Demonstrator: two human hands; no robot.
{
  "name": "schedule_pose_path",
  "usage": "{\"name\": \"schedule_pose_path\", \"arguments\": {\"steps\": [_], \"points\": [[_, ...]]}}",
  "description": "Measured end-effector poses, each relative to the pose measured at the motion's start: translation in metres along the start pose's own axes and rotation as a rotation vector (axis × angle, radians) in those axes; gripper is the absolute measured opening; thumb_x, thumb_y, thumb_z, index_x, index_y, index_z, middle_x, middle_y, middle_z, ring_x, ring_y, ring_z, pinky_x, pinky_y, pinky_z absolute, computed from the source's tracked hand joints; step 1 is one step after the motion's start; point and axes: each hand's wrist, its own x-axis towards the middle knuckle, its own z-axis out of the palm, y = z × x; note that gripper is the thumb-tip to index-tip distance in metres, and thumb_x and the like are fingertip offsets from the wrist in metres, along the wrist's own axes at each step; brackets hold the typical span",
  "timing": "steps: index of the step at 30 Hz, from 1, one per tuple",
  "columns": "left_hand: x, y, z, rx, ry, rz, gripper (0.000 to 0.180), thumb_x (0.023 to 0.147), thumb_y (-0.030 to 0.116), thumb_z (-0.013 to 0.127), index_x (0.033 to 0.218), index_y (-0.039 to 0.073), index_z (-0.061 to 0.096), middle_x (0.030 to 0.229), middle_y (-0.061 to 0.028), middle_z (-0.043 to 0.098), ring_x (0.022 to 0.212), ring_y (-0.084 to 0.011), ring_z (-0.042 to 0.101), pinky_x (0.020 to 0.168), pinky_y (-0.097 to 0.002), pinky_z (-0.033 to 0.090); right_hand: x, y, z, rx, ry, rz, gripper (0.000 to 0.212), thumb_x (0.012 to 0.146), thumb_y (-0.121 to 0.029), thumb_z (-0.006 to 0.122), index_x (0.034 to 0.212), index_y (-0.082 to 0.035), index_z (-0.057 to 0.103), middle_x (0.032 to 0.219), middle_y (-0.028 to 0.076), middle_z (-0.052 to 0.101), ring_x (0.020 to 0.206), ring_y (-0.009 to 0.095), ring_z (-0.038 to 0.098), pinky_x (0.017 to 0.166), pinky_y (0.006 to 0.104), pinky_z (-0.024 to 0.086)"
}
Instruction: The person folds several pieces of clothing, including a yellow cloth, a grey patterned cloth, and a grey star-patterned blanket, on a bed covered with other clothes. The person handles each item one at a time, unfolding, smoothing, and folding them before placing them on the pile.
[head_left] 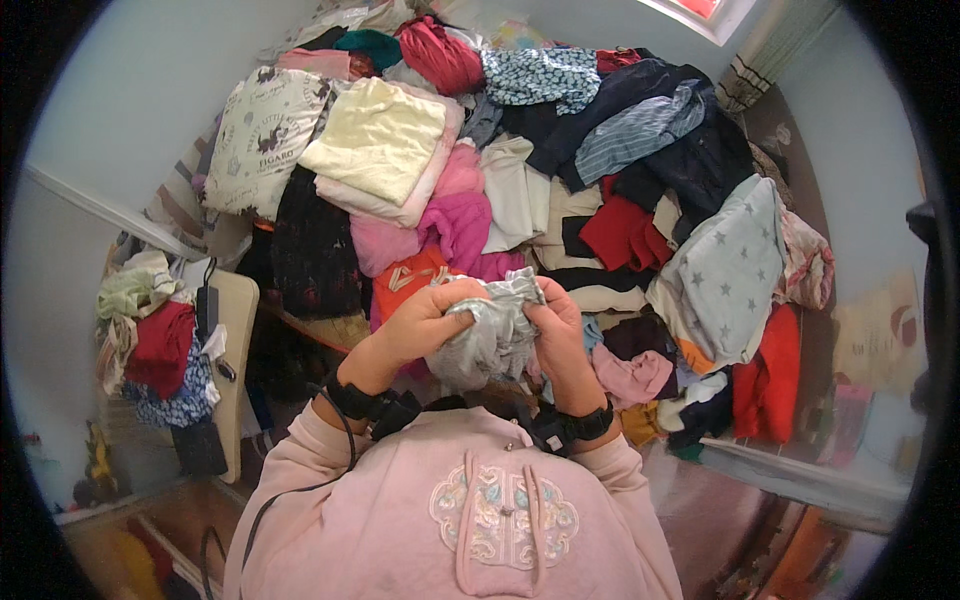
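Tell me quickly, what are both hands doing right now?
Left hand: closed, holding the left side of a crumpled pale grey cloth.
Right hand: closed, gripping the same cloth at its upper right edge.

Cannot identify the crumpled grey cloth (487,345), partly covered by both hands (428,320). Cannot see the whole window (704,12), cut off above, or name the blurry yellow thing (98,458), lower left.

Left fingers (460,292) and right fingers (549,300) grip a crumpled grey garment (485,342) — piled clothes (512,195) beyond.
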Motion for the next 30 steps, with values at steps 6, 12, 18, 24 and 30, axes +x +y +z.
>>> {"name": "schedule_pose_path", "arguments": {"steps": [6, 12, 18, 24, 30], "points": [[-0.012, -0.005, 0.007, -0.564, 0.264, -0.226, 0.022, 0.088, 0.011, 0.052, 0.105, -0.001, 0.055, 0.097, -0.0077, 0.062, 0.085, -0.0122, 0.060, 0.075, -0.0244, 0.047, -0.006, 0.004, -0.004, 0.065, 0.027, -0.032, 0.018, 0.083, 0.002, 0.048, 0.100, 0.000, 0.055, 0.092, 0.005, 0.061, 0.079, 0.011, 0.058, 0.073, 0.0238, 0.046], [-0.016, 0.002, 0.009, -0.319, 0.334, -0.301, 0.016, 0.083, 0.006, 0.059, 0.097, 0.000, 0.061, 0.092, -0.0023, 0.061, 0.080, -0.0081, 0.056, 0.072, -0.0210, 0.045, -0.009, 0.011, -0.007, -0.050, 0.020, -0.022, 0.014, 0.084, -0.004, 0.057, 0.098, -0.001, 0.054, 0.090, 0.004, 0.060, 0.079, 0.009, 0.056, 0.072, 0.0229, 0.045], [-0.017, 0.027, 0.010, 0.104, 0.066, -0.012, 0.014, 0.082, 0.002, 0.056, 0.096, 0.001, 0.060, 0.091, -0.0036, 0.059, 0.085, -0.0099, 0.053, 0.075, -0.0243, 0.042, -0.014, 0.006, -0.005, -0.129, 0.065, -0.115, 0.014, 0.083, -0.003, 0.057, 0.096, -0.003, 0.051, 0.089, 0.003, 0.059, 0.079, 0.009, 0.055, 0.071, 0.0237, 0.045], [-0.012, 0.033, 0.024, 0.047, 0.024, -0.131, 0.022, 0.080, -0.006, 0.046, 0.098, 0.001, 0.057, 0.093, -0.0046, 0.056, 0.091, -0.0150, 0.052, 0.081, -0.0264, 0.040, -0.016, -0.002, 0.002, -0.142, 0.051, -0.179, 0.024, 0.080, 0.004, 0.056, 0.101, -0.004, 0.048, 0.089, 0.002, 0.058, 0.078, 0.008, 0.055, 0.071, 0.0225, 0.045], [0.003, 0.019, 0.027, 0.176, 0.016, 0.238, 0.021, 0.076, -0.005, 0.055, 0.093, 0.003, 0.061, 0.106, -0.0086, 0.052, 0.092, -0.0169, 0.052, 0.083, -0.0277, 0.039, -0.015, -0.001, 0.003, -0.222, 0.040, -0.163, 0.028, 0.080, 0.009, 0.054, 0.103, -0.004, 0.045, 0.095, 0.004, 0.056, 0.087, 0.009, 0.053, 0.074, 0.0206, 0.042]]}}
